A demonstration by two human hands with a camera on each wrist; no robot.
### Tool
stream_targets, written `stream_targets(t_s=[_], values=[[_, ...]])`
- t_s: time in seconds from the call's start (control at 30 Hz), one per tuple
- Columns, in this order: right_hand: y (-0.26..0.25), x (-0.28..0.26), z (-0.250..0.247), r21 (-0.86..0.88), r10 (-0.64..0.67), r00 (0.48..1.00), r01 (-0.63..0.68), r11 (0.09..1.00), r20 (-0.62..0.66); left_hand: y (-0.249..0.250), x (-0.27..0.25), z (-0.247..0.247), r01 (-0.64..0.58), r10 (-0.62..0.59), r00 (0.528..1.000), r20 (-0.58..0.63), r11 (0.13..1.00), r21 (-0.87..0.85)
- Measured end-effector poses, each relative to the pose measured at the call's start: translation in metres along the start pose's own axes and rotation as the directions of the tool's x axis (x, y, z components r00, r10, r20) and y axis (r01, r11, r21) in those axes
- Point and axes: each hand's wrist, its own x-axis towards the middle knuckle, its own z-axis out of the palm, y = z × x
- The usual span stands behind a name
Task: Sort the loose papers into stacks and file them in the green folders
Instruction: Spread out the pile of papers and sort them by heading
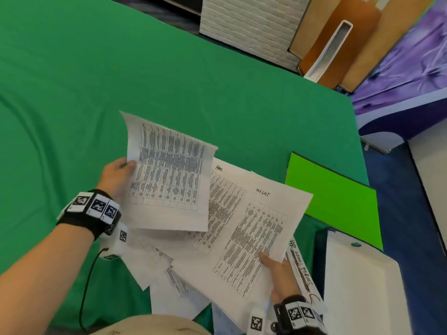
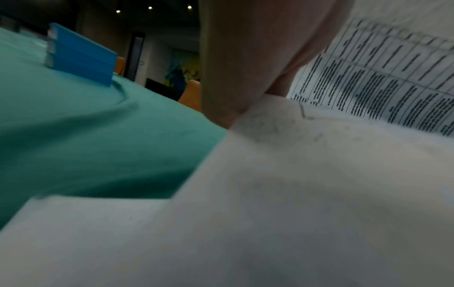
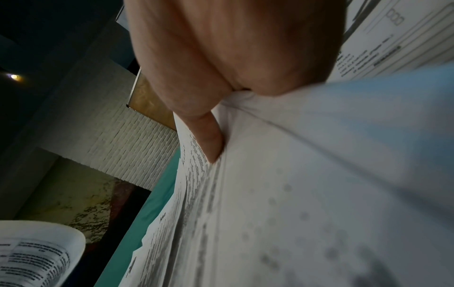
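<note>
My left hand (image 1: 121,175) pinches the left edge of a printed table sheet (image 1: 169,180) and holds it lifted and curled above the pile; the left wrist view shows that hand (image 2: 245,58) against the sheet (image 2: 380,81). My right hand (image 1: 278,274) grips a sheet headed with a handwritten title (image 1: 256,233) by its near right corner, thumb on top. In the right wrist view the thumb (image 3: 209,136) presses onto the paper (image 3: 307,194). Several more loose papers (image 1: 169,286) lie fanned out underneath on the green cloth. A bright green folder (image 1: 336,201) lies shut to the right.
A white binder (image 1: 362,286) with a handwritten spine label (image 1: 301,267) lies at the near right, by the table's edge. The green cloth (image 1: 96,93) stretches far and left. Blue folders (image 2: 78,54) are stacked at the far side in the left wrist view. Orange panels (image 1: 350,39) stand beyond the table.
</note>
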Motion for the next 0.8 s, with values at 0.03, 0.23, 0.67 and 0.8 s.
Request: stream_targets(t_s=[0.03, 0.23, 0.67, 0.8], values=[[0.001, 0.001, 0.0, -0.002, 0.004, 1.0, -0.004, 1.0, 0.003, -0.006, 0.002, 0.0, 0.025, -0.025, 1.0, 0.007, 1.0, 0.011], [0.003, 0.002, 0.0, 0.002, 0.023, 1.0, -0.023, 1.0, 0.0, -0.029, -0.02, 0.039, -0.04, -0.067, 0.96, 0.272, 0.927, 0.373], [-0.01, -0.01, 0.016, 0.216, -0.012, 0.998, -0.003, 0.976, 0.068, -0.056, -0.068, 0.122, -0.335, -0.087, 0.854, 0.513, 0.663, 0.67], [-0.007, -0.008, 0.015, 0.097, -0.05, 0.995, 0.041, 0.994, 0.088, -0.062, -0.076, 0.128, -0.409, -0.033, 0.846, 0.532, 0.6, 0.688]])
